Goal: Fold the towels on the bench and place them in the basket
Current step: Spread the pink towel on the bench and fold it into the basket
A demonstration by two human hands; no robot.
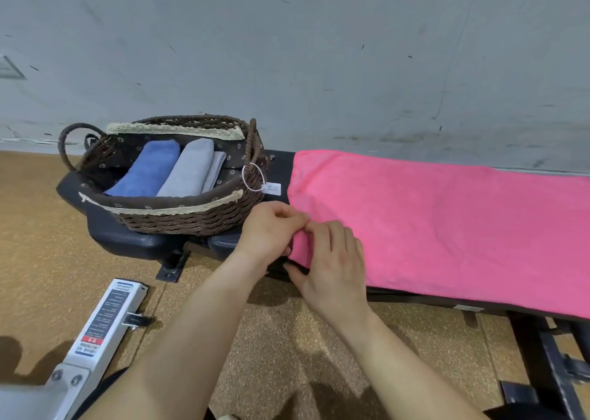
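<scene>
Wicker basket [178, 219] with blue towel [145, 172], grey towel [191, 170]; pink towel [447, 228] on bench [127, 240]

Fuzzy matt cloth pink towel [447, 228], woven wicker basket [178, 220] with lace-trimmed fabric lining, glossy black padded bench [127, 244].

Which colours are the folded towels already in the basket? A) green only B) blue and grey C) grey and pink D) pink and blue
B: a blue towel and grey towels lie side by side in the basket, while the pink towel is spread on the bench.
</scene>
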